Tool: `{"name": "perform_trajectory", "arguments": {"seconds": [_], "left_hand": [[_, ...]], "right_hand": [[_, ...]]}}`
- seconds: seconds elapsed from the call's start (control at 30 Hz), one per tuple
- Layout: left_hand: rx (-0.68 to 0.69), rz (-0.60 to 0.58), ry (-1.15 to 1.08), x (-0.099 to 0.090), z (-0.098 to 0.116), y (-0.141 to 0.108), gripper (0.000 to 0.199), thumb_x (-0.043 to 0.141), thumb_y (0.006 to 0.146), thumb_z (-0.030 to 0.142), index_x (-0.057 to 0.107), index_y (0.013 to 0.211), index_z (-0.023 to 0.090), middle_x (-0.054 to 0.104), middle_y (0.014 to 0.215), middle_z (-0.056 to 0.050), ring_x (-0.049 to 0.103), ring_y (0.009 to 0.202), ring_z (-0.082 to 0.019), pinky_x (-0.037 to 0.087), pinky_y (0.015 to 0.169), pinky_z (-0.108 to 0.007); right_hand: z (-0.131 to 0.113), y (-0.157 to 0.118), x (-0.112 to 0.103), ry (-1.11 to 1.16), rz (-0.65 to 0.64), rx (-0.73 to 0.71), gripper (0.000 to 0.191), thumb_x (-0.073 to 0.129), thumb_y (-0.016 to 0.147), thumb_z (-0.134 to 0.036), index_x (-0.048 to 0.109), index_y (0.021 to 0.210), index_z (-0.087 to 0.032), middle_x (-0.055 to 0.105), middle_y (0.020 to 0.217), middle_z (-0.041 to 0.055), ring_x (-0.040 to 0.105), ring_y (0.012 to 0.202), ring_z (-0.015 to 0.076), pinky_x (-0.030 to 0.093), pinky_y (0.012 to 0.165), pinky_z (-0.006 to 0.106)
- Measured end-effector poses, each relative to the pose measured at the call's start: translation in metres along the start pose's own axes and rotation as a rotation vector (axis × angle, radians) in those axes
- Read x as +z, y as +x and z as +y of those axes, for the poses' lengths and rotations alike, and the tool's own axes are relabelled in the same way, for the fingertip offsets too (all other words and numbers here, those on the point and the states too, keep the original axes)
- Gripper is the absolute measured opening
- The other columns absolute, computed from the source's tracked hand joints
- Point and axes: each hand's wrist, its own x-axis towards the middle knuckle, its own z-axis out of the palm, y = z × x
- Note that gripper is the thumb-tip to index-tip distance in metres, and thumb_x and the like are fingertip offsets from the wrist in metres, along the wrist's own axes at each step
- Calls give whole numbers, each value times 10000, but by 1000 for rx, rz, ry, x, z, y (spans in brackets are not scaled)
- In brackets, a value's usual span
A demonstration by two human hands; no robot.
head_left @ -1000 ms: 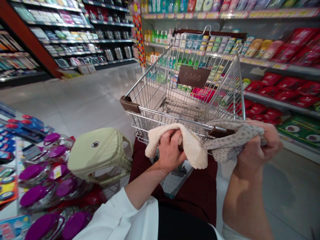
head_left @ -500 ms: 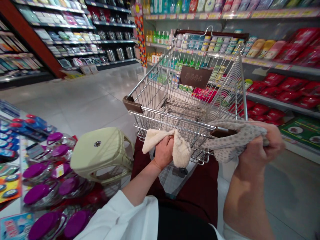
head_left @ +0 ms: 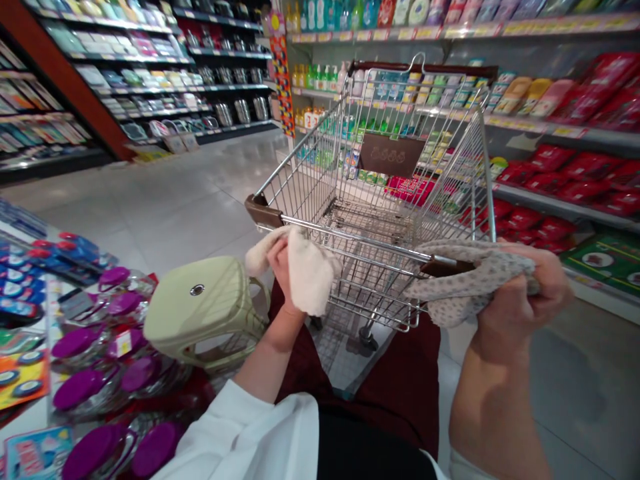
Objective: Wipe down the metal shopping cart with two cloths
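A metal wire shopping cart [head_left: 365, 235] with brown plastic corners stands right in front of me. My left hand [head_left: 284, 267] is closed on a cream fluffy cloth [head_left: 313, 277], near the left end of the cart's near rail. Whether this cloth touches the rail I cannot tell. My right hand [head_left: 530, 287] grips a grey spotted cloth [head_left: 455, 293], which is draped around the right brown corner [head_left: 445, 265] of the cart. Inside the cart, the wire basket floor shows through the bars.
A pale green plastic stool [head_left: 200, 300] stands left of the cart. Jars with purple lids [head_left: 83, 390] crowd a display at my left. Shelves of bottles [head_left: 325, 77] and red packs [head_left: 575, 180] rise behind and right of the cart. Tiled floor [head_left: 175, 200] stretches to the left.
My left hand has moved up and to the left with the cream cloth, toward the cart's left corner. The right hand and the spotted cloth have hardly moved.
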Motion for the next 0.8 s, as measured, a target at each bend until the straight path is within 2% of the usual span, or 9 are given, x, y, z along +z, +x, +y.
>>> {"name": "perform_trajectory", "arguments": {"seconds": [0.1,0.17,0.27,0.4,0.5,0.57,0.63,0.7,0.8], "left_hand": [[122,25,236,4,-8,-29,257,643,805,382,667,927,157,581,935,-96,552,962,-250,513,904,-388],[264,17,363,6,-18,-46,234,653,798,330,677,943,147,600,883,-102,554,912,-273,495,868,-436],[343,-5,363,6,-33,-61,193,628,812,306,675,947,175,604,823,-90,548,847,-262,481,810,-430],[239,29,206,1,-33,-54,147,637,815,319,620,881,189,585,854,-72,539,869,-237,481,831,-405],[135,160,104,-7,-21,-25,162,642,829,326,585,912,199,547,933,-58,530,960,-227,473,925,-412],[5,275,26,-11,-14,0,209,655,828,319,583,973,187,529,1014,-75,505,1051,-239,428,1024,-446],[-88,287,-34,-12,-14,17,225,672,820,297,587,984,168,523,1017,-84,472,1114,-260,366,1095,-485],[-142,263,-92,-8,-20,20,169,662,822,270,571,932,180,513,974,-65,479,1093,-245,364,1100,-466],[-241,227,-221,1,-38,-2,58,561,870,252,524,901,219,486,942,-21,526,944,-172,439,1014,-367]], "right_hand": [[-1,-1,1,3,9,13,178,533,759,-212,707,795,-215,661,751,-11,612,745,156,495,768,321],[-3,-2,0,-10,-6,25,180,534,770,-222,709,812,-224,661,770,-8,609,761,158,493,770,324],[-7,-2,-2,-71,-60,49,188,525,811,-250,708,851,-255,656,805,-3,613,810,174,490,805,349],[-8,-3,-2,-106,-82,52,200,509,825,-248,704,859,-280,655,819,-6,611,817,177,485,789,346],[-5,-2,-3,-76,-61,44,204,510,795,-223,708,836,-257,657,799,-3,607,792,175,484,750,327],[-3,-2,-3,-51,-38,39,203,514,783,-224,712,820,-242,663,788,-1,607,781,176,486,740,324],[-2,-2,-3,-42,-33,40,189,529,778,-230,714,815,-237,671,796,-1,611,787,177,492,752,327],[-1,-2,-3,-27,-29,32,176,542,778,-236,714,815,-235,672,795,-4,616,792,174,497,770,329],[-1,-2,-1,1,-3,3,178,544,783,-252,716,818,-226,663,773,-6,614,776,165,494,773,322]]}}
